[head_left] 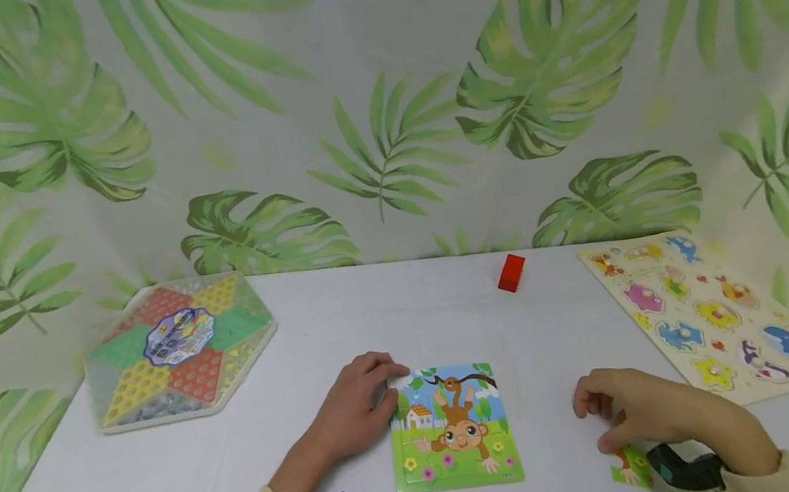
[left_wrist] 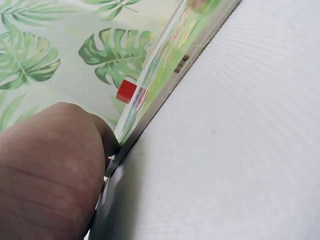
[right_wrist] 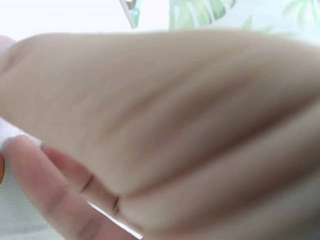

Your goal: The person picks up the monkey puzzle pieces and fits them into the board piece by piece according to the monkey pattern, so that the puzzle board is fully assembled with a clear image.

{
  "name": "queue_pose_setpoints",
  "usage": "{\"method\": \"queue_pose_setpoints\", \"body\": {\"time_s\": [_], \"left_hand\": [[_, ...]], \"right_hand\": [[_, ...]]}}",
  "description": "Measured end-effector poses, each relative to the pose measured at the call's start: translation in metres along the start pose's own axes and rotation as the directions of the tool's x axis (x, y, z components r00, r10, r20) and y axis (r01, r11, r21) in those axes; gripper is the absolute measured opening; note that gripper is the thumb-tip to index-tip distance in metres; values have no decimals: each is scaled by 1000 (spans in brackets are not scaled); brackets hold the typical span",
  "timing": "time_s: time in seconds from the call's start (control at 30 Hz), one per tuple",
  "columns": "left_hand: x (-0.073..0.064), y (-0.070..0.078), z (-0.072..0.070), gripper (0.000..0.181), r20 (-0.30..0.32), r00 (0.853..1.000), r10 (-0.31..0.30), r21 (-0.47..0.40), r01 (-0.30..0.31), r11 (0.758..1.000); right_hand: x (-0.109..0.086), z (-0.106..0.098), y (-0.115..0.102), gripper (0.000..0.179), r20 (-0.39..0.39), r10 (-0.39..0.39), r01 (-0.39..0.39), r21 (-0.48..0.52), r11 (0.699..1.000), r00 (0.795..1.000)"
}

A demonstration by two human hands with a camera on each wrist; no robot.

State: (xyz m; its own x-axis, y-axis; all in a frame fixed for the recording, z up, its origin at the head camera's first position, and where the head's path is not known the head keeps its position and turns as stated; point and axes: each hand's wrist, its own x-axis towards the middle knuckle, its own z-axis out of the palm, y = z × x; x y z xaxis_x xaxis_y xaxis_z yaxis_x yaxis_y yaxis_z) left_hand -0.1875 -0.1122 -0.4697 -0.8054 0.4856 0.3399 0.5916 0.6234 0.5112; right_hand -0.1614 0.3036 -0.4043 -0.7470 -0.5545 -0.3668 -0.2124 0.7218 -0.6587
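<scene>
A square monkey jigsaw puzzle (head_left: 451, 431) lies flat on the white table in the head view. My left hand (head_left: 357, 407) rests at its upper left corner, thumb at the left edge and index finger by the top. In the left wrist view, a digit of this hand (left_wrist: 60, 170) touches the puzzle's edge (left_wrist: 155, 107). Over to the right, my right hand (head_left: 644, 404) has loosely bent fingers, with thumb and fingers apart. A green puzzle piece (head_left: 629, 469) with a brown arm shows beneath its thumb, partly covered. The right hand (right_wrist: 165, 125) fills most of the right wrist view.
A red block (head_left: 511, 272) stands near the back of the table. At the back left lies a hexagonal Chinese checkers box (head_left: 182, 347). A peg puzzle board with sea animals (head_left: 715, 319) lies at the right edge. A leaf-patterned cloth (head_left: 389, 154) hangs behind.
</scene>
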Motion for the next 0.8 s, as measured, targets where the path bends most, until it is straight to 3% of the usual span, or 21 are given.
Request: {"method": "queue_pose_setpoints", "body": {"time_s": [0.3,0.6,0.8], "left_hand": [[0,2,0,28,13,1000,-20,-4,20,1000],[0,1,0,28,3,1000,-12,7,12,1000],[0,2,1,28,6,1000,-21,1,21,1000]], "right_hand": [[-7,-2,0,40,-35,14,-19,-124,992,999],[-5,-1,-2,43,-11,56,-57,-88,994,998],[-3,2,-4,38,-42,-2,-3,-104,995,999]]}}
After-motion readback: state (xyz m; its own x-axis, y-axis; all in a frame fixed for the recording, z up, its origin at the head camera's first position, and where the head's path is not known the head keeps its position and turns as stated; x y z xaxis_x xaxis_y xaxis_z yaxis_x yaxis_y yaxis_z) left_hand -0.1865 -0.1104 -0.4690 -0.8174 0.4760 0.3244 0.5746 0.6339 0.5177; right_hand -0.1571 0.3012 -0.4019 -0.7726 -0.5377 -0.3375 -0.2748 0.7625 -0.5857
